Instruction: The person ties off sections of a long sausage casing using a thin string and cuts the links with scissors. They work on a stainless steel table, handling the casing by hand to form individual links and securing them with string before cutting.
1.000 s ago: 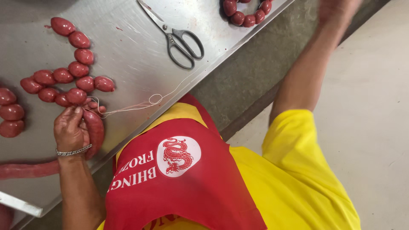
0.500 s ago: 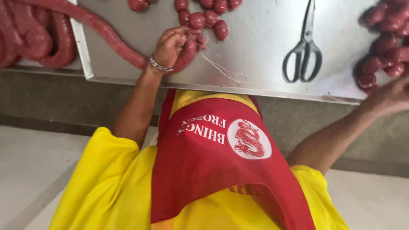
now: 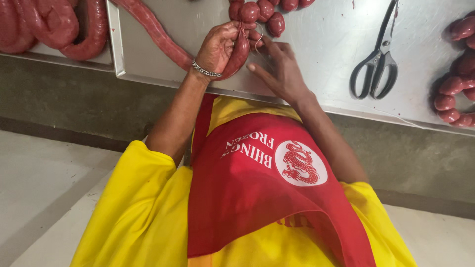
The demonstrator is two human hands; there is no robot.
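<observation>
Closest to the camera, a red apron lies over a yellow shirt, and both forearms reach from it to the near edge of the steel bench.

Just past that edge, toward the bench's left half, the left hand is closed in a loose fist around the end of a long red sausage, thumb and fingers curled about the bent casing. A metal bracelet circles its wrist. The right hand sits just beside it, palm down and mostly open, fingers stretched toward the left hand. Its fingertips meet the sausage end, where a thin string loops; whether they pinch that string cannot be told.

From the left fist, the long sausage runs away over the bench to the far left. Straight beyond the hands, at the far edge, lies a cluster of short tied links, touching the gripped end. Black-handled scissors lie shut on the right half, well apart from both hands. More round links curve along the right edge. At the far left corner, thick sausage coils are piled.
</observation>
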